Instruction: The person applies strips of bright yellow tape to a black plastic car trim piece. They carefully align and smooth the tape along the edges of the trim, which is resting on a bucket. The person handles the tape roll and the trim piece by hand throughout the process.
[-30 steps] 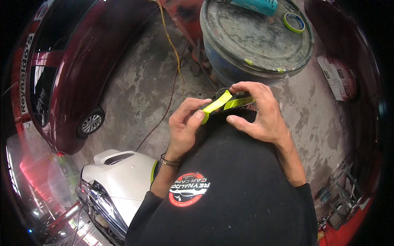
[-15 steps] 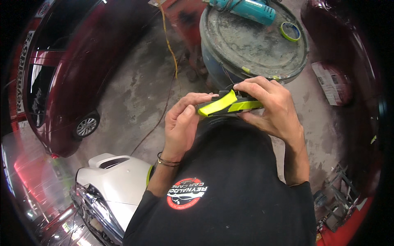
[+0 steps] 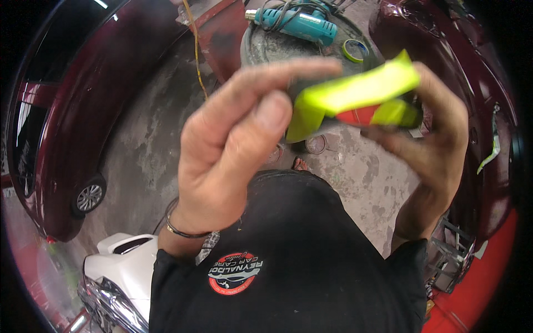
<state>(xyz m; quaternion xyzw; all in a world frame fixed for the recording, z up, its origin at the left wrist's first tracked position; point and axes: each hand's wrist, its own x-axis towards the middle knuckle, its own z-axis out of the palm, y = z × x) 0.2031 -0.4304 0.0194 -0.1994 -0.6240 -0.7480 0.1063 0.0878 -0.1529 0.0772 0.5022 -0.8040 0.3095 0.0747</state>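
Observation:
Close in front of me is a small dark part with a red area (image 3: pixel 358 115), covered partly by bright yellow-green masking tape (image 3: pixel 363 89). Motion blurs it, so its exact kind is unclear. The part's left end sits between the thumb and forefinger of my left hand (image 3: pixel 222 150), and a loose-looking flap of tape hangs down there. My right hand (image 3: pixel 441 133), also blurred, grips the opposite end, thumb below and fingers above. One end of the tape sticks up by the right fingers.
Beyond my hands, a teal heat gun (image 3: pixel 308 28) and a tape roll (image 3: pixel 355 51) lie on a drum lid (image 3: pixel 261 47). Dark red car bodywork stands left (image 3: pixel 83 122) and right (image 3: pixel 438 61). A white bumper (image 3: pixel 125 261) is at lower left; a yellow cord (image 3: pixel 195 44) hangs ahead.
Both hands have brought the taped part up closer to the camera, and it looks larger. Its red area now shows. My view has shifted, moving the drum leftward and upward.

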